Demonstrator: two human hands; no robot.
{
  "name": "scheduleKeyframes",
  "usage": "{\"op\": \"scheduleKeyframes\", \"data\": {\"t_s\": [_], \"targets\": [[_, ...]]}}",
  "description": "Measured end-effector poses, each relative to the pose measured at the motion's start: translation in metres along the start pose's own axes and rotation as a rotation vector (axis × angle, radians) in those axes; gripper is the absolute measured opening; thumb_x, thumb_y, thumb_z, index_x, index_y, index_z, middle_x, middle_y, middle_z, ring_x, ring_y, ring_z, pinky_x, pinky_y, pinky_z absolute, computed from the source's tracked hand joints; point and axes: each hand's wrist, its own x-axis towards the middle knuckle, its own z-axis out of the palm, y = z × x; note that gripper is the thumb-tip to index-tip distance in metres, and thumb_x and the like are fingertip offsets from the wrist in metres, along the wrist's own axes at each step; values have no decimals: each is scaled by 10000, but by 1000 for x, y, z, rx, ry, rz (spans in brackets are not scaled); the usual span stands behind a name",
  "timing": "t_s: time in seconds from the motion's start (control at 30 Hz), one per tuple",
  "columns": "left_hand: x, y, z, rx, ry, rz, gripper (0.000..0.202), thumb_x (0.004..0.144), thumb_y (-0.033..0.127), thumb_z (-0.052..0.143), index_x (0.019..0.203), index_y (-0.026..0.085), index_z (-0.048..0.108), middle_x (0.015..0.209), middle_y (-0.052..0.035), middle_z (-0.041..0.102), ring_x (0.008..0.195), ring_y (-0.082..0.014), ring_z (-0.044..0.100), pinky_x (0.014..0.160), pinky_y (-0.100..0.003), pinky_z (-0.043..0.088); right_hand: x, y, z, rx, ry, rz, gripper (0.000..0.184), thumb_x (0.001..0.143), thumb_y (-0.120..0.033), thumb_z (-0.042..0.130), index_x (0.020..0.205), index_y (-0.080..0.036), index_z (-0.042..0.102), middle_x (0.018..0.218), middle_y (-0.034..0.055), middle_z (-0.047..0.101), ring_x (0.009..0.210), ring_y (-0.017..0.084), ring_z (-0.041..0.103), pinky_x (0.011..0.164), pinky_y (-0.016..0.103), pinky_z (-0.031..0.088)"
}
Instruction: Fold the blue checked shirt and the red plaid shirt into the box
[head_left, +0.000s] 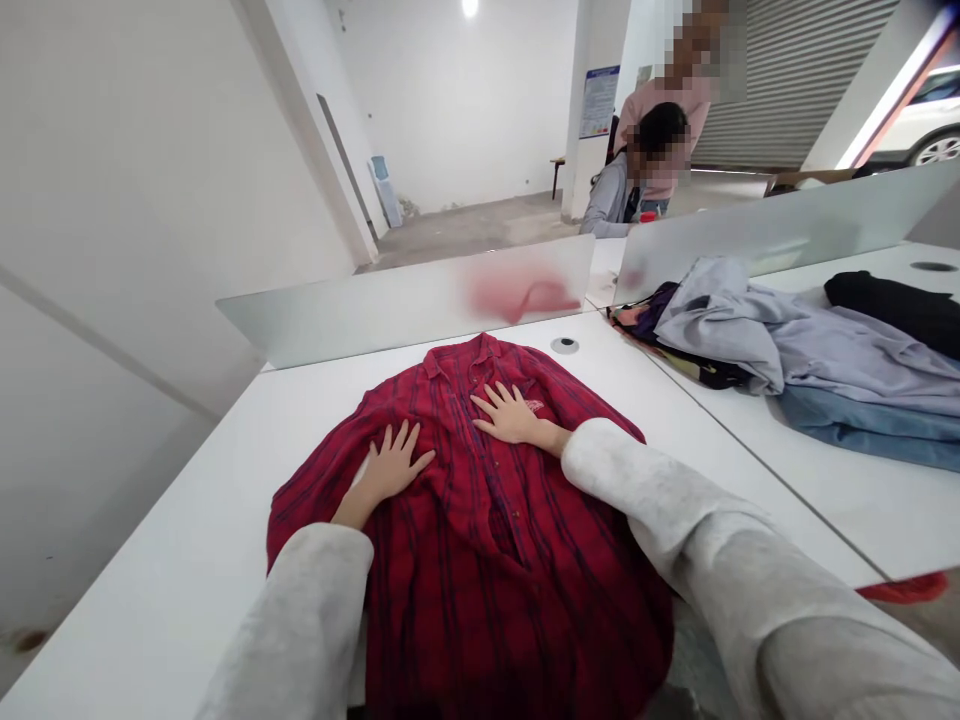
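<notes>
A red plaid shirt (pixel 465 540) with dark stripes lies front side up on the white table (pixel 172 560), its collar toward the far edge. Its lower end reaches the near edge and hangs out of full view. My left hand (pixel 390 465) rests flat on the left chest of the shirt, fingers spread. My right hand (pixel 510 415) lies flat near the button front, just below the collar, fingers also apart. Neither hand grips the cloth. The front looks partly unbuttoned low down, with some creases. Part of the right sleeve is hidden beneath my forearm.
A frosted divider (pixel 405 305) runs along the table's far edge. To the right lies a heap of clothes, with a light grey garment (pixel 847 345), blue denim (pixel 870 425) and a black piece (pixel 892 305). Two people (pixel 645 160) are beyond the divider.
</notes>
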Motion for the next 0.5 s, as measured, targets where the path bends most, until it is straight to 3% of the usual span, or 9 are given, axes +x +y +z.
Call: {"op": "scheduleKeyframes", "data": {"t_s": [0.23,0.4,0.5], "targets": [[49,-18,12,-71,296,45,564,921,466,385,1413,194,409,1501,-143,334,1407,-356,229,1081,-632,193,43,8,7,18,-7,126,634,937,-567,291,1464,-219,340,1516,150,300,1396,365,228,1082,603,191],[52,-26,15,-186,424,68,434,920,319,378,1253,130,583,1382,-140,512,1341,-284,387,1113,-503,266,44,4,4,34,70,144,630,943,-532,327,1472,-190,318,1489,176,343,1393,360,238,1081,605,194],[48,-27,17,-208,427,80,423,916,259,347,1227,125,600,1363,-128,535,1305,-252,438,1117,-458,282,37,-2,-3,14,213,-5,554,963,-399,366,1474,-191,313,1514,176,290,1417,334,186,1098,547,208]]}}
